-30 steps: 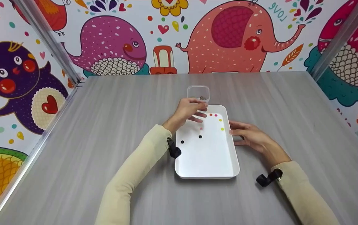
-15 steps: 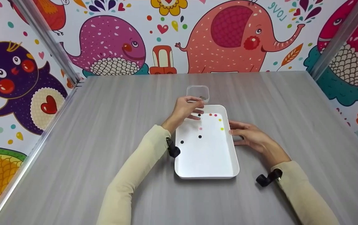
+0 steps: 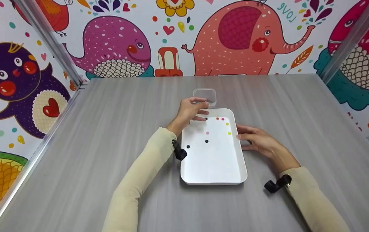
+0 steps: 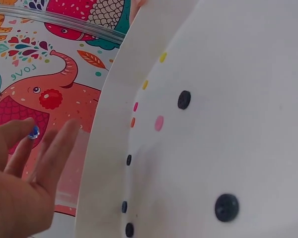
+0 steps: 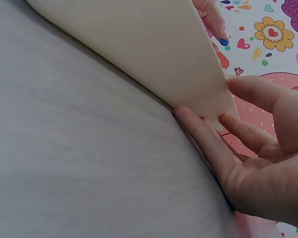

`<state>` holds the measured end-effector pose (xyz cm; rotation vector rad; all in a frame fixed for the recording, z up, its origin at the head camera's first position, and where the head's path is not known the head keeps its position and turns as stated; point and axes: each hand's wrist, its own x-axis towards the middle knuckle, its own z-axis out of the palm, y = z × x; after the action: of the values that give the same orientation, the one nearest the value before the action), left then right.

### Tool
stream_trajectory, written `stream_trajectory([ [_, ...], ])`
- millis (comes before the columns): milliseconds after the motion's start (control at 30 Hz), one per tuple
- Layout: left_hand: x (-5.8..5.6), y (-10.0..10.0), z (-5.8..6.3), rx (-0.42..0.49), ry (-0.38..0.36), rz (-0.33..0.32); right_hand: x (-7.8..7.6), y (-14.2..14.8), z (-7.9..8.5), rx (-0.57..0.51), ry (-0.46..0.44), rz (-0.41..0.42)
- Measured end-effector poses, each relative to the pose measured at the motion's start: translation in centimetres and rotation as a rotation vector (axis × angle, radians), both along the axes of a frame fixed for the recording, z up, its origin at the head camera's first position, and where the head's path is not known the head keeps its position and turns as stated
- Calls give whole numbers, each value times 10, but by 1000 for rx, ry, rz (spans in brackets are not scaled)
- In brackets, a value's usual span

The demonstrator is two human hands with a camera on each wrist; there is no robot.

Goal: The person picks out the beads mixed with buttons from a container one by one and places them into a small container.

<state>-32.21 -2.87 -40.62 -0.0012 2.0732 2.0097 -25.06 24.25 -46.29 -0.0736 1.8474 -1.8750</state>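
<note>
My left hand (image 3: 189, 111) hovers over the far left corner of a white tray (image 3: 212, 167), near a clear plastic box (image 3: 208, 93). Between its thumb and forefinger it pinches a small shiny blue bead (image 4: 34, 132); the other fingers stay spread. Fingertips of my right hand (image 3: 258, 140) rest against the tray's outer right wall, with the thumb at the rim. Inside the tray lie several small round pieces: black discs (image 4: 227, 207), a pink one (image 4: 159, 123), and yellow (image 4: 163, 57), orange (image 4: 132, 122) and red ones (image 4: 135, 106) near the walls.
The tray stands on a grey wood-grain table (image 3: 139, 103). Behind it rises a wall (image 3: 175, 25) printed with cartoon animals, with metal posts (image 3: 47, 42) at the corners. The plastic box is just past the tray's far edge, partly behind my left hand.
My left hand has drawn slightly back to the left, and a black disc at the tray's far end has come into sight beneath its fingers. My right hand has kept its place.
</note>
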Motion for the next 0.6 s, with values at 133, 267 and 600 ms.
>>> stream_trajectory([
  [133, -3, 1, 2, 7, -7, 9, 0, 0, -1, 12, 0, -2],
  [267, -5, 1, 3, 21, -16, 15, 0, 0, 0, 22, -5, -5],
  [600, -10, 1, 2, 66, -69, 36, 1, 0, 2, 20, -8, -11],
])
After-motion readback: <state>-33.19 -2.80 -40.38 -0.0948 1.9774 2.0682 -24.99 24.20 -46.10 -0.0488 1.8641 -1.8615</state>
